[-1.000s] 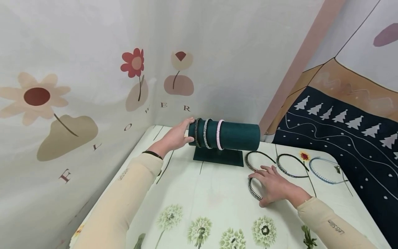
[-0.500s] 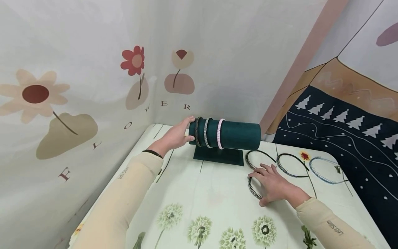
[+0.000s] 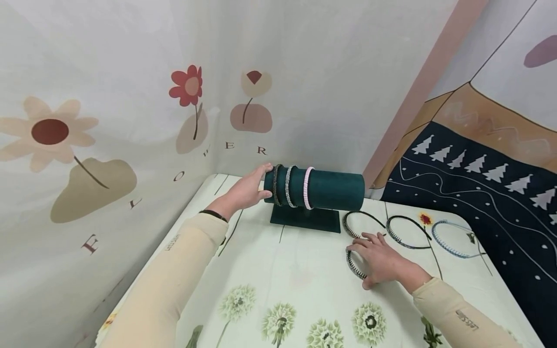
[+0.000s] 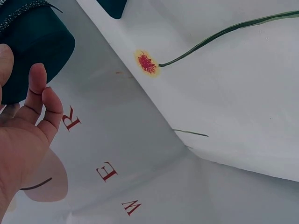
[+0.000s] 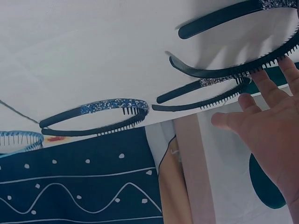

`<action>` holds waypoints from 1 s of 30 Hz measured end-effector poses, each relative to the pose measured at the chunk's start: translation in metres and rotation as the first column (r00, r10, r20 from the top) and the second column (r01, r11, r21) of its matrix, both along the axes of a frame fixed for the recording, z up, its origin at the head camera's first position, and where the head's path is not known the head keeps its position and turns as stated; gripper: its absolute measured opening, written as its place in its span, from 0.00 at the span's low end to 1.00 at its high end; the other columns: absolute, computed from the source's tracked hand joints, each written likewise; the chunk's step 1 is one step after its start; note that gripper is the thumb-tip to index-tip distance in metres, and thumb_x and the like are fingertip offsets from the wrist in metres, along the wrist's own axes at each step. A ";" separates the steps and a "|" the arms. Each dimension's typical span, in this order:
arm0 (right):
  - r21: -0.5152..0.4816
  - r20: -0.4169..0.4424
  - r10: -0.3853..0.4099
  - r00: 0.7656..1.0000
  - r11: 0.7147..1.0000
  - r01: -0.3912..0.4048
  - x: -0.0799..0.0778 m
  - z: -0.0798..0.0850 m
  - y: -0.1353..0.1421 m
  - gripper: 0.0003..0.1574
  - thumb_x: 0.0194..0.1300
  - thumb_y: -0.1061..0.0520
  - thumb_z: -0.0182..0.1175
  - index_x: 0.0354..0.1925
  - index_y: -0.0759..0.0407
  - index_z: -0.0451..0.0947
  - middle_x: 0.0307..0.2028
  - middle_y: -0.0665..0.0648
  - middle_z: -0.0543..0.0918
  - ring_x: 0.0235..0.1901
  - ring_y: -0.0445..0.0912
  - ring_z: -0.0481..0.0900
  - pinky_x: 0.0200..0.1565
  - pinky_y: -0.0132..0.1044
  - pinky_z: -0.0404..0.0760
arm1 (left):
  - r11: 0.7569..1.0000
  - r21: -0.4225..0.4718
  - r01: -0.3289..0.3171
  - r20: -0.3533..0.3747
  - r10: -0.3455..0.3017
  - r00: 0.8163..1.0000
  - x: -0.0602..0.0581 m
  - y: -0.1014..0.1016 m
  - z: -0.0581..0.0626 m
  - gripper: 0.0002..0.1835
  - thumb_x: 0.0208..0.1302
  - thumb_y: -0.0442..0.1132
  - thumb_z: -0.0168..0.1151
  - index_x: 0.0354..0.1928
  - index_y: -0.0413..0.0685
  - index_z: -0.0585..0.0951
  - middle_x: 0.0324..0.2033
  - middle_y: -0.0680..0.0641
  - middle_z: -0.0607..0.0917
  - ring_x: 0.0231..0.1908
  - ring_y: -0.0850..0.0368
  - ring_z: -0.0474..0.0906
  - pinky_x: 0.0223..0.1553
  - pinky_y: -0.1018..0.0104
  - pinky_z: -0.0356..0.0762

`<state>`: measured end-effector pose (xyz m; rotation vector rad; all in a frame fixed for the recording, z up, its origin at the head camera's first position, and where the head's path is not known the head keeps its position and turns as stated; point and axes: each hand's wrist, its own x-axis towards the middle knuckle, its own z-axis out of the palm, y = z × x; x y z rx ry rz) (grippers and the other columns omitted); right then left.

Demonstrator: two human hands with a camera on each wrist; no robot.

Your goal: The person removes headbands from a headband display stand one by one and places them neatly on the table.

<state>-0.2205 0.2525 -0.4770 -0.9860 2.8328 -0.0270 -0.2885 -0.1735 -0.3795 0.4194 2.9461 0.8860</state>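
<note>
In the head view, a dark green velvet headband stand (image 3: 335,189) bears a dark headband (image 3: 275,186), a silver glittery headband (image 3: 287,187) and a pink headband (image 3: 306,188). My left hand (image 3: 245,189) grips the left end of its roll, thumb in front; part of that end shows in the left wrist view. To the right, my right hand (image 3: 383,261) spans a black toothed headband (image 3: 354,266) with glitter, lying on the table. Its fingers touch the toothed edge in the right wrist view, where the thumb is out of sight.
Behind my right hand lie another black toothed headband (image 3: 349,224), a black headband with blue glitter (image 5: 112,106) and a light blue headband (image 3: 448,241). The pale cloth-covered table (image 3: 270,270) meets a printed curtain (image 3: 130,58) at the back and left.
The right hand has shifted very slightly down and left in the head view. The left hand and the stand have stayed in place.
</note>
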 end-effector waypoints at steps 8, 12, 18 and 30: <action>-0.001 0.007 0.002 1.000 1.000 -0.002 0.002 -0.001 0.002 0.64 0.39 0.44 0.90 0.72 0.53 0.74 0.72 0.67 0.75 0.74 0.74 0.65 0.71 0.83 0.60 | 1.000 0.001 0.004 0.005 -0.004 1.000 0.001 0.004 0.002 0.45 0.78 0.45 0.65 0.86 0.54 0.51 0.87 0.51 0.50 0.84 0.44 0.56 0.83 0.44 0.62; 0.003 0.030 -0.006 1.000 1.000 0.006 0.005 0.002 0.002 0.64 0.39 0.45 0.90 0.73 0.54 0.74 0.73 0.68 0.75 0.74 0.74 0.64 0.71 0.83 0.59 | 1.000 0.004 0.010 0.012 -0.010 1.000 0.001 0.005 0.003 0.45 0.78 0.45 0.66 0.87 0.54 0.51 0.88 0.50 0.50 0.84 0.44 0.56 0.83 0.44 0.62; 0.028 0.030 -0.012 0.999 1.000 0.011 0.004 0.004 -0.002 0.64 0.41 0.44 0.90 0.73 0.53 0.74 0.73 0.67 0.75 0.75 0.73 0.64 0.72 0.82 0.59 | 0.999 -0.046 0.029 -0.003 -0.029 1.000 -0.003 0.000 0.004 0.46 0.78 0.47 0.66 0.87 0.56 0.51 0.87 0.47 0.54 0.82 0.41 0.61 0.81 0.43 0.66; 0.056 0.053 -0.034 0.998 0.998 0.031 0.002 0.006 -0.007 0.64 0.43 0.44 0.90 0.75 0.53 0.73 0.75 0.66 0.73 0.77 0.71 0.62 0.75 0.81 0.55 | 0.992 -0.123 0.041 -0.018 -0.044 0.999 -0.011 -0.002 0.024 0.47 0.69 0.47 0.75 0.83 0.48 0.61 0.82 0.42 0.65 0.80 0.41 0.63 0.80 0.42 0.67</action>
